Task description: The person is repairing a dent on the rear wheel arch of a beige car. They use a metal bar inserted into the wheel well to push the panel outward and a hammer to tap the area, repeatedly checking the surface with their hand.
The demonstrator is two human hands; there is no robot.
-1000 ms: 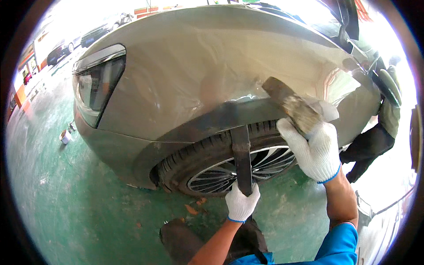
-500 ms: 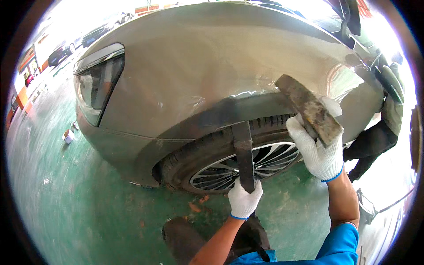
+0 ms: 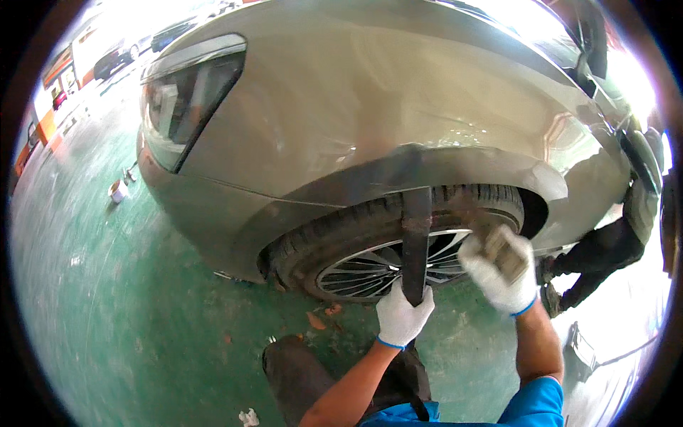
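The left hand (image 3: 405, 318) at five o'clock grips a flat dark bar (image 3: 415, 249); the right hand (image 3: 500, 281) at four holds a blurred block (image 3: 506, 257).

Fender (image 3: 370, 92): glossy, glints above the arch.
Your right hand (image 3: 501, 286): motion-blurred.
Floor (image 3: 156, 306): washed-out sheen, upper left.
Daylight: overexposed, top and right.
Rim: black, lines bowed.

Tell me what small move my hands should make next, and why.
Perhaps tighten your left hand on the dark bar: its top reaches the fender, and your right hand holds a blurred block close by, so a bump could shift it.
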